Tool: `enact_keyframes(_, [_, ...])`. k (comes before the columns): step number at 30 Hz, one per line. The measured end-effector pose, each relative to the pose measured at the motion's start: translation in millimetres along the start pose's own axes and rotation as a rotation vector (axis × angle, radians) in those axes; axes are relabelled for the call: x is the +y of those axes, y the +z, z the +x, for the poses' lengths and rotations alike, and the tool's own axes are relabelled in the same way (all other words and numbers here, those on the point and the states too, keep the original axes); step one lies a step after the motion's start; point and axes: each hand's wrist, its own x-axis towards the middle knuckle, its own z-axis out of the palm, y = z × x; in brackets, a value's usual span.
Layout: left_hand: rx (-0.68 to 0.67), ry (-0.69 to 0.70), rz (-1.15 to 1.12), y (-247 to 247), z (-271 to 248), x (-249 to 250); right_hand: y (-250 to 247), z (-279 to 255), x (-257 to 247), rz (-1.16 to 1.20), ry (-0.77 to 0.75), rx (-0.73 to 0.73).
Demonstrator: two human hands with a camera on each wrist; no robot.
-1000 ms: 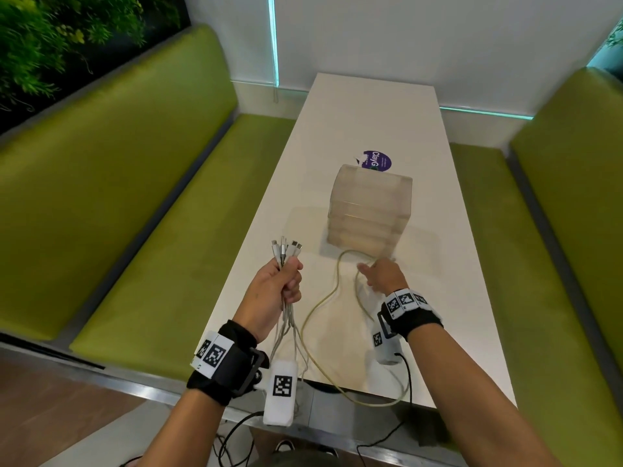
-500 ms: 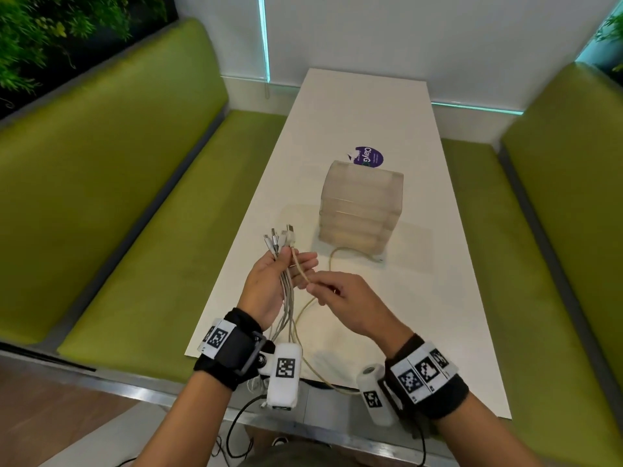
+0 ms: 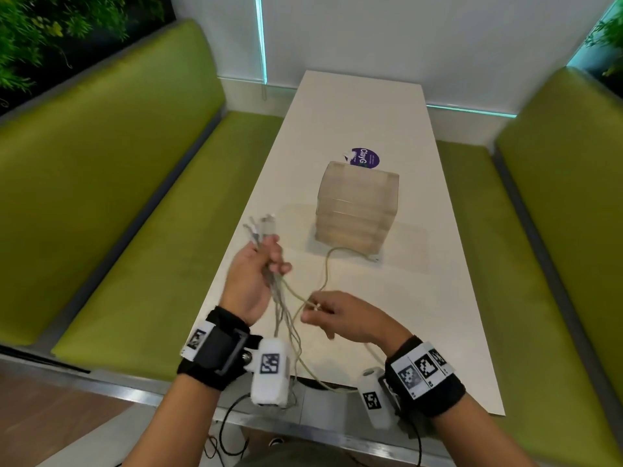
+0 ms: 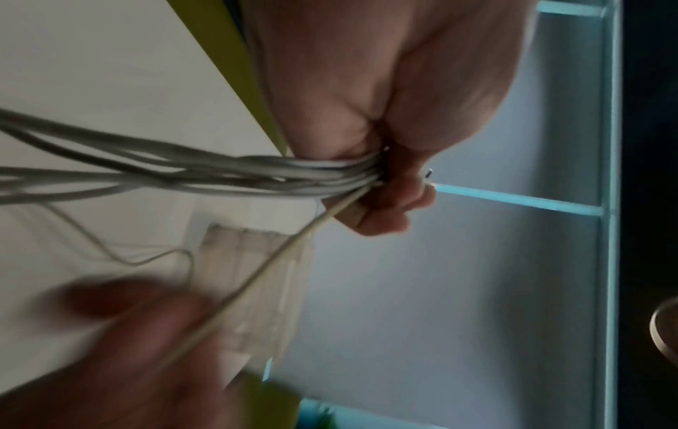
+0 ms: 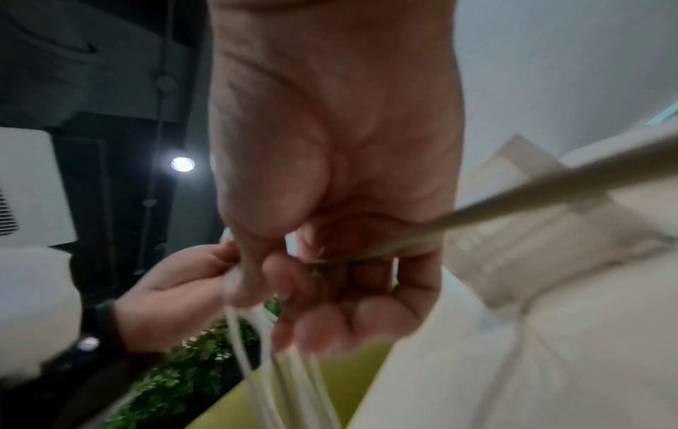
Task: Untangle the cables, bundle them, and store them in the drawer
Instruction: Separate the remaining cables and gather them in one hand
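My left hand (image 3: 254,281) stayed clenched around the cables (image 3: 279,298), plug ends sticking out above my fist. Just beside it, my right hand (image 3: 340,316) pinched one yellowish cable (image 3: 325,271), the drawer unit (image 3: 357,207) standing beyond it on the counter (image 3: 438,298).

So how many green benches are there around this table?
2: the left bench runs along one side of the table, the right bench along the other. No others seem hidden.

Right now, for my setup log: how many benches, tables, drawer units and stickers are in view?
Benches: 2
Table: 1
Drawer unit: 1
Sticker: 1
Total: 5
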Motion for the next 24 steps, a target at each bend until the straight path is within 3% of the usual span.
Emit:
enact_keyframes(3, [0.077, 0.120, -0.154, -23, 11, 36, -6, -14, 36, 0.098, 0.082, -0.107])
enact_keyframes(7, [0.147, 0.187, -0.131, -57, 16, 59, -15, -34, 67, 0.374, 0.038, 0.115])
enact_keyframes(11, [0.148, 0.101, 0.111, -43, 10, 21, -20, -29, 49, 0.710, -0.119, 0.263])
enact_keyframes(14, [0.044, -0.046, 0.248, -21, -3, -15, -22, -16, 19, 0.942, -0.232, 0.281])
enact_keyframes(17, [-0.030, -0.121, 0.323, -5, -12, -34, -27, -13, -8, 0.822, -0.281, 0.296])
enact_keyframes(21, [-0.163, -0.173, 0.337, 4, -18, -37, -28, -17, -26, 0.296, -0.320, 0.170])
enact_keyframes(24, [-0.101, -0.166, 0.337, 1, -16, -31, -21, -14, -25, 0.139, -0.276, 0.101])
